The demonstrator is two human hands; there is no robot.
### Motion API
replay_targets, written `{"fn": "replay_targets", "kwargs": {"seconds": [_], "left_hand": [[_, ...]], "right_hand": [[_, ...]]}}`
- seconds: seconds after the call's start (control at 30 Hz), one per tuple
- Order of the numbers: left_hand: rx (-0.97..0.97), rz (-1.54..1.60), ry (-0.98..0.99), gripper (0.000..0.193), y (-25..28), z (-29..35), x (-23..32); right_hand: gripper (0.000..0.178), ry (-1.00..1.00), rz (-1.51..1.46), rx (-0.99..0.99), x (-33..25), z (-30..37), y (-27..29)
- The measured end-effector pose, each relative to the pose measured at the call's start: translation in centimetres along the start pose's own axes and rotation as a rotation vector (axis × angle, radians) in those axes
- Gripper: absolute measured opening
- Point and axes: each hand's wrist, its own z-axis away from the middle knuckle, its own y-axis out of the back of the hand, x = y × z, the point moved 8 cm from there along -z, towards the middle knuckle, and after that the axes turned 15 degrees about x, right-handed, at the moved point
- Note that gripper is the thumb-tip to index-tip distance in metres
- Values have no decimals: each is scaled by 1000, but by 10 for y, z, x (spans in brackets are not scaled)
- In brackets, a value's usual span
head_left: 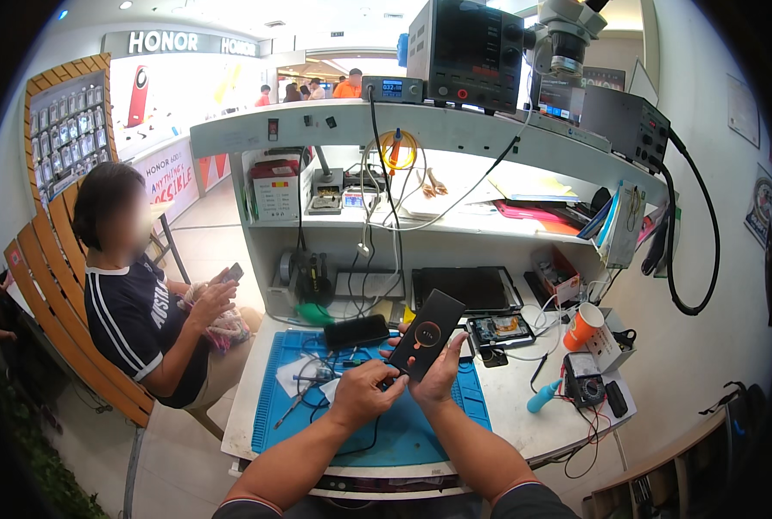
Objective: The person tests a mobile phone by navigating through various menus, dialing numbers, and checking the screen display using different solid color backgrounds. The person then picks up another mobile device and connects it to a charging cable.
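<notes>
My right hand [439, 377] holds a black smartphone [427, 334] tilted above the mat, fingers behind it and thumb along its edge. A glowing ring with small marks inside shows on its dark screen. My left hand [365, 394] is closed at the phone's lower end, pinching what looks like the plug of a black cable [376, 432]; the fingers hide the plug itself. Below lies a blue repair mat [403, 443]. Another dark phone [357, 331] rests at the mat's far edge, beside tangled cables and white paper [294, 378].
An orange cup [582, 327], a blue bottle [543, 396] and a multimeter [585, 385] stand at right. An opened device [500, 329] lies behind my right hand. Shelves [334, 227] rise at the back, cables hanging down. A seated person [157, 294] at left holds a phone.
</notes>
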Motion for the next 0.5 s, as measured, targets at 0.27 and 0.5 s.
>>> {"fn": "replay_targets", "kwargs": {"seconds": [0.27, 0.5], "left_hand": [[-2, 17, 9, 18, -1, 2, -4], [-19, 1, 11, 18, -1, 2, -5]], "right_hand": [[97, 19, -7, 14, 0, 3, 0], [95, 27, 9, 30, 2, 5, 2]]}}
